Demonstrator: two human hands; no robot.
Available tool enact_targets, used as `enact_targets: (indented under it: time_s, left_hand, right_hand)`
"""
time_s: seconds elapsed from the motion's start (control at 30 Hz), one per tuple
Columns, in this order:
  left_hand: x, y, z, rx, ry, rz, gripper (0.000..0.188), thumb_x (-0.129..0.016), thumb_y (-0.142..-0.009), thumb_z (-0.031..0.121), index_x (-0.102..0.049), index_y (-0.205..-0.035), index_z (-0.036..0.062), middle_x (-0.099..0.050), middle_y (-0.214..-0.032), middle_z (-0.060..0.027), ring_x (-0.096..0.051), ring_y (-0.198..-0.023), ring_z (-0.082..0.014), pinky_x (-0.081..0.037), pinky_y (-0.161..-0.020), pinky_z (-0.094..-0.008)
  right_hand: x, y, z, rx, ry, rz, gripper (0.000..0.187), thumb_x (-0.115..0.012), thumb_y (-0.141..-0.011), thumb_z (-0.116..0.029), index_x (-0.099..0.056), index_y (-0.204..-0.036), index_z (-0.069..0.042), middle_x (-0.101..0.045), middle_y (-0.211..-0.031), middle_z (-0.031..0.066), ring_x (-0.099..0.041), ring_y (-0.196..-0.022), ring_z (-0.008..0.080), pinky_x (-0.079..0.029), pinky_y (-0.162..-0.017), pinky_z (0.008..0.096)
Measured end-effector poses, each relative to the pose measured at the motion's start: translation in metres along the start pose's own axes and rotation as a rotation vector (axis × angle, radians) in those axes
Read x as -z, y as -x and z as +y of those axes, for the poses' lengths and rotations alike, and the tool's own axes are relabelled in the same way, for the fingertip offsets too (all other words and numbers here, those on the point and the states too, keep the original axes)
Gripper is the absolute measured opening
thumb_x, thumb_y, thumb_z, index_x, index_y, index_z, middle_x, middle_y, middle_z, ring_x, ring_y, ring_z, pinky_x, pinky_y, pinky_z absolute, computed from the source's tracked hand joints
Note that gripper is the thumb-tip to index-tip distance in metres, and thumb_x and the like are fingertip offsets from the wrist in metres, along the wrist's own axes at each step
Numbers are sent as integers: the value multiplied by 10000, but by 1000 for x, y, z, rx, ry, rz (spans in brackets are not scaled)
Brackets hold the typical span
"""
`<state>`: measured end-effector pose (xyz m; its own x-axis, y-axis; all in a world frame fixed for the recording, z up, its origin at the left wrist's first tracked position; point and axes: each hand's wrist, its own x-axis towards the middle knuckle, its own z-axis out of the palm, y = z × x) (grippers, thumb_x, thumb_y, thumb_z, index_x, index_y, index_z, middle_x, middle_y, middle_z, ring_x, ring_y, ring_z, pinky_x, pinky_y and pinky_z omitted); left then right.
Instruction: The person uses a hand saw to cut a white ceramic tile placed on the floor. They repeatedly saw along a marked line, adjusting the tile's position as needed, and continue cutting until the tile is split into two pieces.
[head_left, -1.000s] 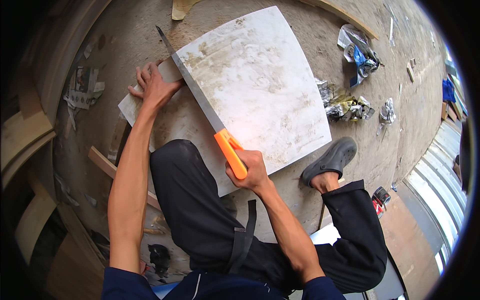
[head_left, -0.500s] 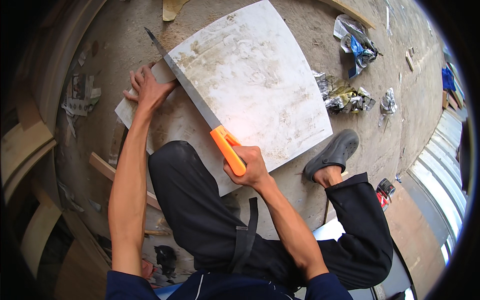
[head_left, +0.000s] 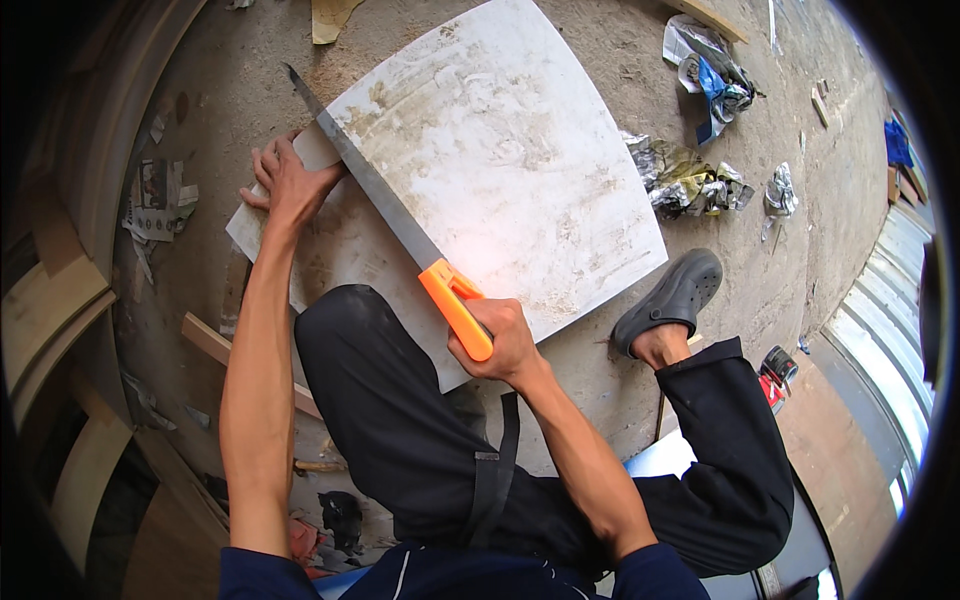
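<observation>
Right grip (head_left: 497,340): curled closed around the orange handle (head_left: 450,305) of a handsaw (head_left: 382,196).
Left grip (head_left: 293,190): fingers spread, laid on the stained white board (head_left: 520,150) left of the saw; whether anything is pinched beneath cannot be told.
Handsaw: held slantwise across the board, tip extended past the far edge.
Board: flanked by a dark-trousered knee (head_left: 350,315) and a grey clog (head_left: 675,295).

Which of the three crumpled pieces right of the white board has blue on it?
The uppermost piece, below the wooden strip, shows bright blue; the yellow-silver piece nearest the white board and the small silver piece do not.
</observation>
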<state>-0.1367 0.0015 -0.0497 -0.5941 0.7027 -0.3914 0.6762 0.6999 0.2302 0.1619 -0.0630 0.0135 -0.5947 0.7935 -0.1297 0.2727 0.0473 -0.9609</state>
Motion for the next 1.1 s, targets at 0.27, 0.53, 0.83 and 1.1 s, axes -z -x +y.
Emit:
enact_targets:
  time_s: [0.27,0.53,0.83,1.1]
  left_hand:
    - [1,-1,2,5,-19,-2,1044,-714,-572,632,-334,-1377,87,-219,-1483,-191,-23,-1419,-355,21,-1016,-696]
    - [-2,-3,-4,14,63,4,911,-617,-674,658,-356,-1367,126,-229,-1483,-175,-23,-1421,-343,49,-1022,-683]
    - [-4,-6,5,116,105,20,797,-510,-753,676,-402,-1343,152,-253,-1477,-158,2,-1424,-310,113,-1023,-655]
    - [-2,-5,7,94,103,19,797,-508,-752,680,-400,-1349,163,-256,-1466,-175,-19,-1419,-314,109,-1020,-659]
  right_hand:
    - [0,4,-1,-1,-10,24,91,-616,-637,-40,-526,-630,-29,-538,-585,108,-558,-531,298,-455,-508,339]
    - [2,-1,-2,4,-2,-3,86,-617,-643,-42,-533,-635,-27,-543,-589,108,-557,-529,297,-454,-506,328]
    - [4,7,-6,-22,23,-9,92,-626,-642,-47,-535,-637,-36,-545,-592,105,-559,-525,295,-455,-508,333]
    - [8,5,-23,-78,25,-2,78,-632,-640,-39,-555,-648,-31,-544,-580,104,-568,-519,282,-457,-513,323]
